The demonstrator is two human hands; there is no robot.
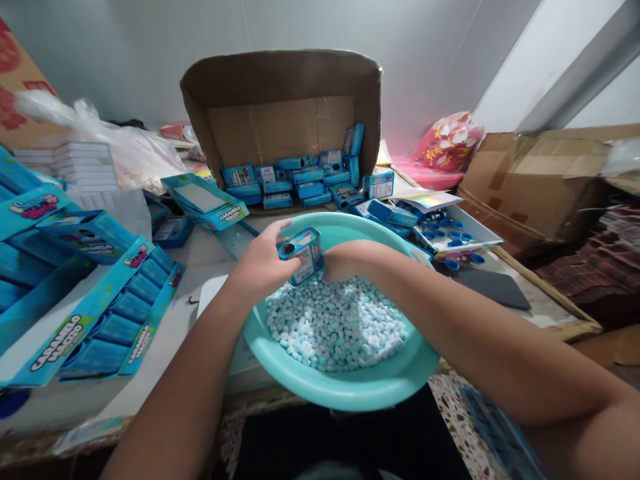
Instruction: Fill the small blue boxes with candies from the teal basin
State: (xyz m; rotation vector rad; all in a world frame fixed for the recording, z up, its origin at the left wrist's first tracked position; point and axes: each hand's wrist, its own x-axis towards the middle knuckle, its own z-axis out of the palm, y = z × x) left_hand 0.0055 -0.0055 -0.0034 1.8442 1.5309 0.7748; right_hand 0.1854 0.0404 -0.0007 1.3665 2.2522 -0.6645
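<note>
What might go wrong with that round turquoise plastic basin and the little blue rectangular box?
The round turquoise plastic basin seems to stick out past the edge of the pale tabletop, so a bump might tip it and spill the small white and pale blue pellets. The left hand holds the little blue rectangular box over the basin, so it might slip and drop in.

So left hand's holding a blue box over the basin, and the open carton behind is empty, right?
No, the open carton isn't empty: the head view shows more boxes inside it. The left hand does hold a blue box over the basin.
</note>
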